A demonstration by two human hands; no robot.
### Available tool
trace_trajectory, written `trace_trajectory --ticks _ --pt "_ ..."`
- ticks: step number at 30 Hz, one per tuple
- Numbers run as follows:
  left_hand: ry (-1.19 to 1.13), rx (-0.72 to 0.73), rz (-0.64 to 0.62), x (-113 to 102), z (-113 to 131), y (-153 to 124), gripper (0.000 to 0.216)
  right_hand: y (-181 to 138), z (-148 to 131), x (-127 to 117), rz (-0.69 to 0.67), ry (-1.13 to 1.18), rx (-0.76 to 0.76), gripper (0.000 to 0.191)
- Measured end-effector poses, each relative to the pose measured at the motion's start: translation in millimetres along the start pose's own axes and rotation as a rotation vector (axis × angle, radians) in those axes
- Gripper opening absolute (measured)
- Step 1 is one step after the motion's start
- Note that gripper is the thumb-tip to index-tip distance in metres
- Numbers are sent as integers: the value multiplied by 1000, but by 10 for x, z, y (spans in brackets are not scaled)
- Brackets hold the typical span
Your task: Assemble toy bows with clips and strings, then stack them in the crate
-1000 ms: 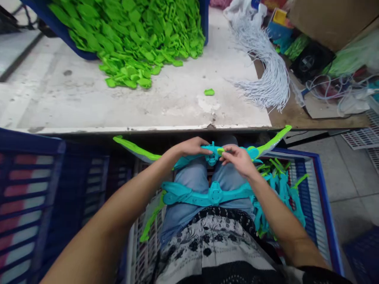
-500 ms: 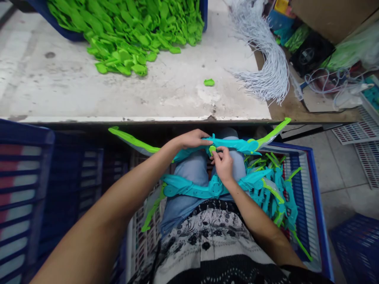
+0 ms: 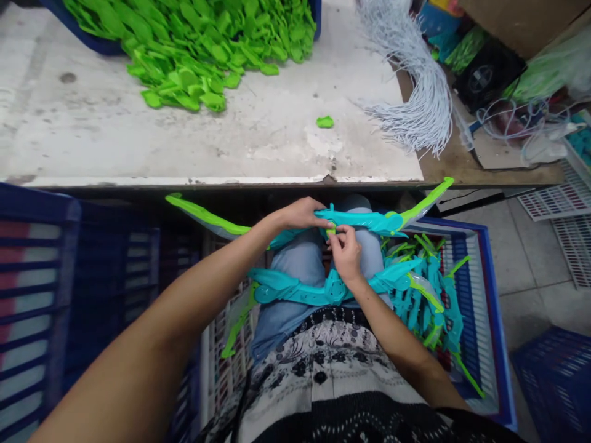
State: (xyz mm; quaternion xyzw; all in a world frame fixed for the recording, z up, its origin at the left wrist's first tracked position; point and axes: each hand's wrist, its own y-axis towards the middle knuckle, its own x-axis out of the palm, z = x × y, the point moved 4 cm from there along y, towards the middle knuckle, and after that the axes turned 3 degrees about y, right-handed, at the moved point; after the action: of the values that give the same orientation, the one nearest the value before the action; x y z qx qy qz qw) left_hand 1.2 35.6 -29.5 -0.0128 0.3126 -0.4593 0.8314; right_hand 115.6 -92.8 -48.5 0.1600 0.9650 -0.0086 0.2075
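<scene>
Blk/wht patt. top (image 3: 295, 369) w/ dk rd. btn (image 3: 320, 377), plus lt-blue jeans (image 3: 300, 261).

Worktable (image 3: 258, 147): whitish top stretching before me, scuffed, stained and chipped along the near edge, with brown wood at the right end.
Floor (image 3: 521, 249): grey tiles, to my right.
Left side: blue slatted crates (image 3: 71, 307) close by me (some lost in shadow).
Right side: white gridwork (image 3: 545, 202), perhaps baskets; a blue crate (image 3: 554, 372) below.
Light: dull, darkest under the tabletop.
</scene>
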Motion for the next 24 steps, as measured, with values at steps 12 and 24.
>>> trace_trajectory --ticks 12,24 --pt "-51 -4 -22 11 -2 -12 54 -35 -13 7 68 99 69 20" --pt "1 -59 101 52 11 -4 45 64 319 163 -21 323 293 41"
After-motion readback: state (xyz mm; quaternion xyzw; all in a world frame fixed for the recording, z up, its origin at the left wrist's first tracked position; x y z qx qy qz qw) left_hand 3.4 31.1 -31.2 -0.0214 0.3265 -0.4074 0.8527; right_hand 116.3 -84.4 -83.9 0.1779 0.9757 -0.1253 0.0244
